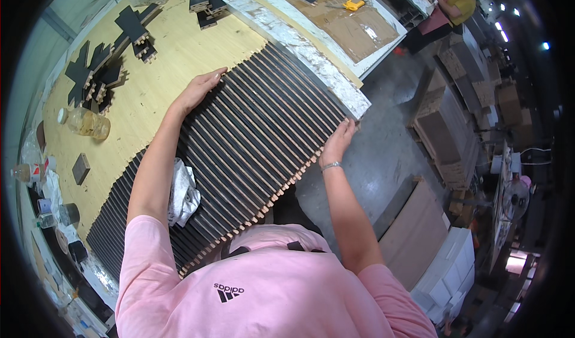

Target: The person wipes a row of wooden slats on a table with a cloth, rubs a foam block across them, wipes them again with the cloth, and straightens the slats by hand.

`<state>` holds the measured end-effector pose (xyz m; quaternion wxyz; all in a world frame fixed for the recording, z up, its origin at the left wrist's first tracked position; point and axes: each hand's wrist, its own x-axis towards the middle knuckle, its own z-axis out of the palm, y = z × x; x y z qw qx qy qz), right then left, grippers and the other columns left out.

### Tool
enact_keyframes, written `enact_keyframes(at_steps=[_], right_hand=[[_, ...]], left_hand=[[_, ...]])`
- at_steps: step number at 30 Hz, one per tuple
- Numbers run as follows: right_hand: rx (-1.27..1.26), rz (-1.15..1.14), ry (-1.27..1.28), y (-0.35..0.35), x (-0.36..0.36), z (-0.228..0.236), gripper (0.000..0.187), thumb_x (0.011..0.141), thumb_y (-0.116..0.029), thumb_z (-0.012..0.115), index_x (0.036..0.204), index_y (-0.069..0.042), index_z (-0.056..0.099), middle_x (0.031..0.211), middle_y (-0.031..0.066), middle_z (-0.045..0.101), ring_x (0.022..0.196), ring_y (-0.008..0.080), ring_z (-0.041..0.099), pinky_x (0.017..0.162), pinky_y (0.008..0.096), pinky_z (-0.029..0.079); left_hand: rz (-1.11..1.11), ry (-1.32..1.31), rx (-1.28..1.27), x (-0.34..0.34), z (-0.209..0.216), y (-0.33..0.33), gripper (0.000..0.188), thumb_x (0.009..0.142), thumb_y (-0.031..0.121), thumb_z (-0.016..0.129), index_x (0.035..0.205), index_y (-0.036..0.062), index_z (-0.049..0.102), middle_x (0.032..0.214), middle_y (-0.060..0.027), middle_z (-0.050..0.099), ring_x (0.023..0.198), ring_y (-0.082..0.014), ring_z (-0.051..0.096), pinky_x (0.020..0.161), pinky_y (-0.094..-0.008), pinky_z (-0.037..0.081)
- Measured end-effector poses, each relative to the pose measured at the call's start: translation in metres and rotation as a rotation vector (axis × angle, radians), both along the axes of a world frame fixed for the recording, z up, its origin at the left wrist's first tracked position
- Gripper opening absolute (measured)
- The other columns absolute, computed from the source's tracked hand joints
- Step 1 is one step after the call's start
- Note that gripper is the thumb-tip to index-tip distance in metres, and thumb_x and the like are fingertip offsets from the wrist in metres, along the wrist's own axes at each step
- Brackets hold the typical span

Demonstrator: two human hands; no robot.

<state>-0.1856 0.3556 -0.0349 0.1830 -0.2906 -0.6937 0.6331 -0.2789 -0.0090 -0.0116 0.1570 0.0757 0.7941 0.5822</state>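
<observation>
A long row of dark slats with pale wooden ends (251,134) lies side by side on a light wooden workbench (156,74). My left hand (200,89) rests flat with fingers stretched along the far ends of the slats. My right hand (338,141) presses against the near ends of the slats at the bench's front edge, fingers curled on them. A crumpled white cloth (182,194) lies on the slats close to my left arm.
Dark slat offcuts (96,74) and stacked pieces (203,0) lie at the back of the bench. A plastic bottle (87,122) lies on its side, and small cups stand at the left. Stacked panels (446,134) and white boxes (449,266) stand on the floor to the right. Another person (455,5) works far off.
</observation>
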Motion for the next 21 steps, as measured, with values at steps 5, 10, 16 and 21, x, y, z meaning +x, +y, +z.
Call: enact_keyframes(at_steps=[5, 10, 16, 21], right_hand=[[0.010, -0.017, 0.006, -0.003, 0.003, 0.000, 0.055, 0.106, -0.025, 0.040, 0.150, 0.006, 0.028, 0.149, 0.0226, 0.041, 0.135, 0.0313, 0.043, 0.114, 0.0372, 0.031], [-0.003, 0.022, -0.009, -0.005, 0.004, 0.004, 0.056, 0.105, -0.023, 0.041, 0.150, 0.007, 0.025, 0.149, 0.0251, 0.040, 0.135, 0.0327, 0.042, 0.113, 0.0385, 0.031], [0.124, 0.049, -0.062, -0.006, 0.003, -0.002, 0.056, 0.105, -0.022, 0.040, 0.150, 0.009, 0.025, 0.149, 0.0265, 0.039, 0.137, 0.0344, 0.041, 0.115, 0.0386, 0.030], [0.159, 0.057, -0.074, -0.001, 0.004, -0.006, 0.056, 0.106, -0.022, 0.039, 0.150, 0.010, 0.025, 0.150, 0.0265, 0.040, 0.137, 0.0328, 0.041, 0.115, 0.0369, 0.029]], left_hand=[[0.019, -0.092, 0.029, -0.011, 0.005, -0.005, 0.064, 0.102, 0.052, 0.046, 0.148, 0.0078, 0.047, 0.149, -0.0104, 0.050, 0.138, -0.0231, 0.044, 0.117, -0.0350, 0.028], [0.035, -0.043, 0.063, -0.042, 0.031, 0.032, 0.064, 0.103, 0.050, 0.047, 0.148, 0.0043, 0.046, 0.155, -0.0122, 0.043, 0.144, -0.0250, 0.038, 0.117, -0.0322, 0.028], [0.008, -0.040, 0.052, -0.081, 0.005, 0.063, 0.066, 0.104, 0.053, 0.041, 0.151, 0.0058, 0.041, 0.157, -0.0100, 0.040, 0.145, -0.0229, 0.035, 0.119, -0.0343, 0.025], [0.018, -0.020, 0.013, -0.099, -0.005, 0.087, 0.065, 0.106, 0.050, 0.037, 0.152, 0.0045, 0.038, 0.158, -0.0104, 0.039, 0.146, -0.0218, 0.033, 0.120, -0.0324, 0.022]])
